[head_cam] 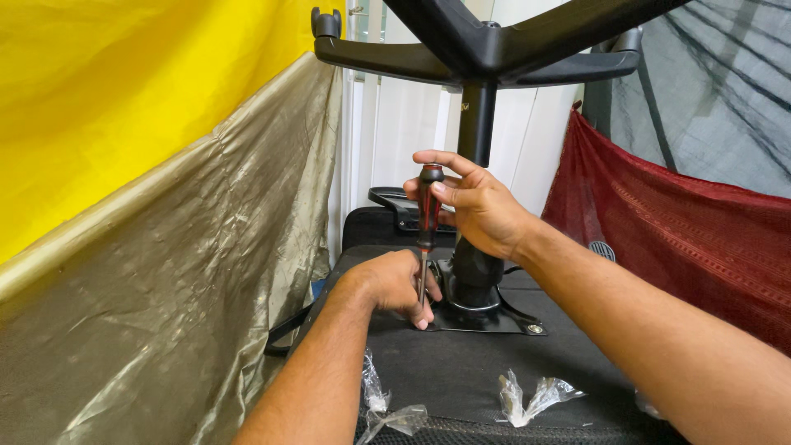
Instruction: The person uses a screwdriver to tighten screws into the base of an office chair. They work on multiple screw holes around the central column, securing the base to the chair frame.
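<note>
Screwdriver (428, 216), red-and-black handle, stood nearly upright in the middle of the head view, tip down on the metal mounting plate (494, 320). Right hand (474, 206) was closed around the top of the handle, fingers wrapped, thumb across the cap. Left hand (394, 284) sat lower, fingers curled and pinching the shaft just above the tip, knuckles resting against the plate. Plate lay flat on the black underside of an upturned chair seat (461, 371), which served as the surface. Black gas-lift column (476, 247) rose from the plate just right of the tool, touching the right wrist area, up to the star base (486, 49) at the far top. Crumpled clear plastic bags (527, 397) lay near, on the seat's near edge. Gold cloth (165, 313) hung left, red cloth (684, 239) right.
</note>
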